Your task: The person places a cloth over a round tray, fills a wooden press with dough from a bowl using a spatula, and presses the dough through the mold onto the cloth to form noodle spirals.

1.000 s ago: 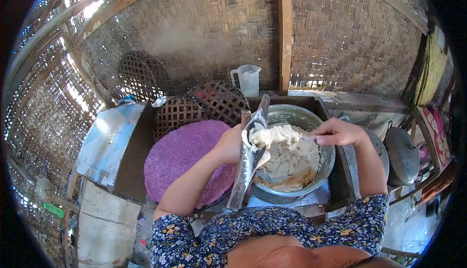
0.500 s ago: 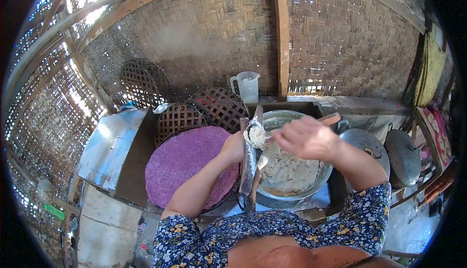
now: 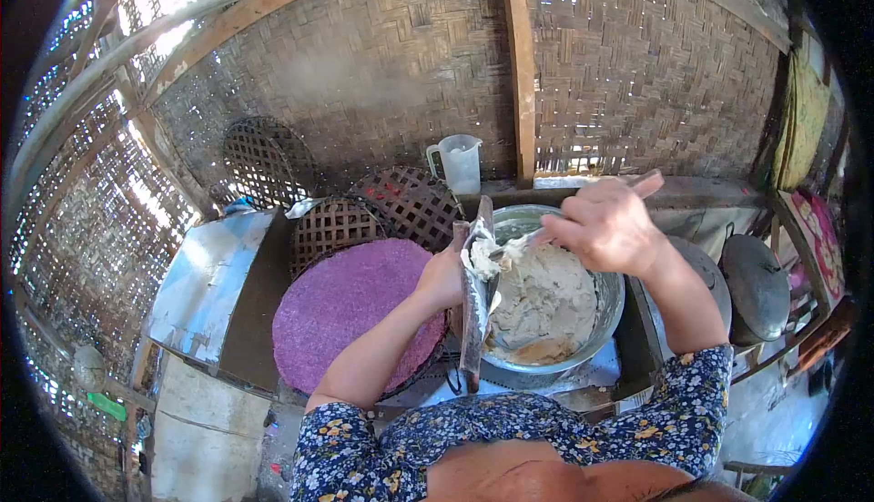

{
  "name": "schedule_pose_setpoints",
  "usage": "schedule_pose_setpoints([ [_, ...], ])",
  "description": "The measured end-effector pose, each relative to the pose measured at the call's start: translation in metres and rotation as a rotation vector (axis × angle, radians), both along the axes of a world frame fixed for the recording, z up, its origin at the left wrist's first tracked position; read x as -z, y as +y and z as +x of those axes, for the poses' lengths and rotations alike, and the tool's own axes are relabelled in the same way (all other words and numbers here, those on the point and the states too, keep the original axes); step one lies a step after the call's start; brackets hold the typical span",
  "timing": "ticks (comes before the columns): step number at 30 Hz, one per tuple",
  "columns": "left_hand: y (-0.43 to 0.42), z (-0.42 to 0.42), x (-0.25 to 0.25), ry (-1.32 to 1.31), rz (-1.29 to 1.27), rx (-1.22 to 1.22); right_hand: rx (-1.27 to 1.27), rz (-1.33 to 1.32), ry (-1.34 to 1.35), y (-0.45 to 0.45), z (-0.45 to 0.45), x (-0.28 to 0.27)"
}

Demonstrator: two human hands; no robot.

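Over the bowl (image 3: 614, 315), the right hand (image 3: 608, 229) curls its fingers round a handle (image 3: 648, 183); the left hand (image 3: 442, 277) clasps a wooden frame (image 3: 473, 324), probably steadying it.

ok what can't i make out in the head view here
All in the head view:
Left hand: fingers mostly hidden behind the dark, paste-smeared wooden tool.
Right hand: motion-blurred, finger positions on the brown wooden handle unclear.
Round silver metal basin: floor covered by thick pale paste.
Translucent plastic jug: contents too small to tell.
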State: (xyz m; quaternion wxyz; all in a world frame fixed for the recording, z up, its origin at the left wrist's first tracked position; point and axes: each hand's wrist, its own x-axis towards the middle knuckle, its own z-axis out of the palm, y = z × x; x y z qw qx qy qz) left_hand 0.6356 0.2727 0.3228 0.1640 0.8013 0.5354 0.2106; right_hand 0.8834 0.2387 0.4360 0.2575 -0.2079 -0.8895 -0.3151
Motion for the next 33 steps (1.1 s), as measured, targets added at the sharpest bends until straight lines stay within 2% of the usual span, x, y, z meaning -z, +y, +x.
schedule_pose_setpoints([
  [3, 0.006, 0.004, 0.007, 0.081, -0.066, 0.016, -0.058, -0.010, -0.038, 0.007, -0.018, 0.022],
  [4, 0.007, 0.005, 0.013, 0.045, -0.013, 0.019, -0.067, -0.013, -0.067, 0.009, -0.022, 0.030],
  [7, 0.000, 0.003, -0.002, 0.087, -0.067, -0.014, -0.051, 0.007, -0.031, 0.007, -0.025, 0.038],
  [10, 0.014, -0.017, 0.005, 0.125, 0.000, -0.008, 0.050, -0.064, 0.170, -0.016, -0.001, 0.015],
  [11, 0.011, -0.024, -0.002, -0.057, -0.002, -0.056, 0.098, -0.079, 0.233, -0.018, 0.010, 0.013],
  [12, 0.029, -0.033, 0.016, -0.472, -0.116, -0.008, 0.154, -0.038, 0.384, -0.017, 0.020, 0.017],
  [13, 0.042, -0.039, 0.036, -0.321, 0.013, 0.061, 0.211, 0.001, 0.533, -0.018, 0.025, 0.025],
  [15, 0.037, -0.033, 0.025, -0.033, 0.318, 0.155, 0.232, -0.317, 1.074, -0.008, 0.004, 0.073],
  [16, 0.043, -0.023, 0.038, -0.415, 0.055, 0.104, 0.240, -0.291, 1.062, -0.002, -0.007, 0.093],
  [18, 0.030, -0.003, 0.024, -0.274, 0.110, 0.053, 0.288, -0.251, 0.976, -0.009, -0.028, 0.108],
  [19, 0.027, 0.000, 0.021, -0.198, 0.228, 0.057, 0.326, -0.241, 0.902, -0.016, -0.038, 0.110],
  [20, 0.053, -0.002, 0.047, -0.610, 0.033, 0.119, 0.270, -0.212, 0.870, -0.019, -0.041, 0.113],
  [23, 0.083, -0.016, 0.076, -1.239, -0.399, 0.129, 0.176, -0.261, 0.905, -0.023, -0.042, 0.129],
  [25, 0.118, -0.033, 0.115, -1.558, -0.714, 0.260, 0.127, -0.455, 0.947, -0.031, -0.039, 0.128],
  [26, 0.088, -0.037, 0.066, -1.478, -0.735, 0.195, 0.112, -0.581, 0.981, -0.032, -0.035, 0.129],
  [27, 0.076, -0.031, 0.050, -1.457, -0.701, 0.192, 0.096, -0.706, 1.015, -0.033, -0.030, 0.129],
  [28, 0.069, -0.024, 0.041, -1.438, -0.668, 0.191, 0.244, -0.735, 1.054, -0.030, -0.025, 0.123],
  [29, 0.062, -0.019, 0.032, -1.421, -0.634, 0.192, 0.288, -0.621, 1.059, -0.023, -0.023, 0.121],
  [30, 0.055, -0.016, 0.024, -1.436, -0.720, 0.141, 0.334, -0.507, 1.059, -0.013, -0.022, 0.123],
  [32, 0.050, -0.008, 0.035, -0.856, -0.129, 0.313, 0.339, -0.368, 1.034, 0.002, -0.022, 0.137],
  [33, 0.047, -0.006, 0.032, -0.693, 0.021, 0.388, 0.309, -0.360, 1.026, 0.002, -0.021, 0.142],
])
